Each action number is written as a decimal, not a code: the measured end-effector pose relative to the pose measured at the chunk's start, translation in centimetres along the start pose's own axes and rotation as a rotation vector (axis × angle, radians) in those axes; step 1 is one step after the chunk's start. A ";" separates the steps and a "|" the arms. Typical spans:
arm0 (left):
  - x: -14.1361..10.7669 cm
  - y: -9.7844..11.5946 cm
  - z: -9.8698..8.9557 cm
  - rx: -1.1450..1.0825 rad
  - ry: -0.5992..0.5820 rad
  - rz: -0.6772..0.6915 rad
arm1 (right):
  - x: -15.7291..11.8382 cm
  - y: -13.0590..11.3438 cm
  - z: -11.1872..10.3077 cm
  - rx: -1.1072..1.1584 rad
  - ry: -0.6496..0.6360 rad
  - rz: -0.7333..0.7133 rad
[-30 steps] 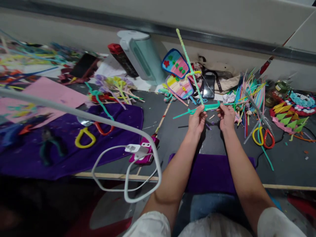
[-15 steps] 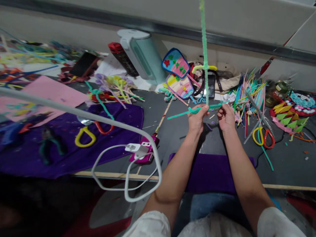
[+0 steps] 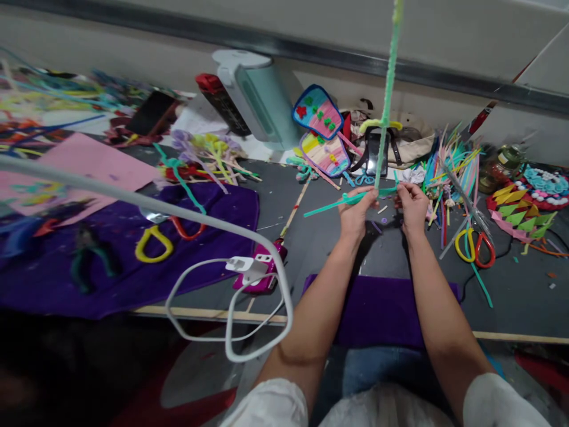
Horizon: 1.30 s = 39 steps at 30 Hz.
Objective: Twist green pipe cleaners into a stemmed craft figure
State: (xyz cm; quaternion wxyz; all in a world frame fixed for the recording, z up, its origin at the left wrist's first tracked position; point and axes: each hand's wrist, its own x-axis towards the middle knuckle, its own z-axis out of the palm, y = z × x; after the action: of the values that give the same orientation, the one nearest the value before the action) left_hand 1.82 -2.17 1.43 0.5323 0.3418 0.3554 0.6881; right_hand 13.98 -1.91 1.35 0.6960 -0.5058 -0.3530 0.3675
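Observation:
Over the grey table, my left hand [image 3: 354,218] is closed, pinching a teal-green pipe cleaner [image 3: 320,209] whose loose end sticks out to the left. From the same pinch rises a long light-green fuzzy stem [image 3: 389,77], leaning slightly right, with a short yellow crosspiece [image 3: 368,124] partway up. My right hand [image 3: 415,212] is closed at the other end of the teal pipe cleaner, its fingertips pressed together near a short bit that points up. The exact hold inside both sets of fingers is partly hidden.
Scissors [image 3: 475,246] and a pipe-cleaner bundle [image 3: 453,172] lie right. To the left are pliers [image 3: 93,258], yellow-and-red-handled scissors [image 3: 153,244] and purple cloth [image 3: 222,219]. A white cable [image 3: 178,216] crosses the left foreground near a pink power adapter [image 3: 267,279]. A kettle [image 3: 267,101] stands behind.
The upright stem has tipped to the right at its top. My right hand has shifted slightly right, while my left hand has barely moved.

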 end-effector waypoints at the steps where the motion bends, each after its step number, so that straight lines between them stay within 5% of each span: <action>1: 0.2 0.0 0.0 -0.020 0.018 -0.032 | 0.0 -0.1 -0.1 -0.013 -0.016 -0.004; 13: 1.3 -0.1 -0.6 -0.208 0.081 -0.329 | 0.2 -0.5 -0.8 -0.039 -0.146 -0.046; 23: 1.6 -0.6 -0.9 -0.182 0.074 -0.399 | 0.5 0.4 -0.7 0.131 -0.299 0.141; 29: 1.4 -0.9 -0.8 -0.113 0.090 -0.337 | 0.4 0.6 -0.7 0.104 -0.222 -0.010; 39: 1.5 -1.3 -0.8 -0.103 0.117 -0.292 | 1.0 1.0 -1.5 -0.259 -0.367 -0.289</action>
State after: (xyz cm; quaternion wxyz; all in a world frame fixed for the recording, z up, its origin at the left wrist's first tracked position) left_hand 1.47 -0.56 0.09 0.6217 0.2181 0.3960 0.6396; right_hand 15.61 -1.45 0.20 0.5951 -0.4600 -0.5860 0.3014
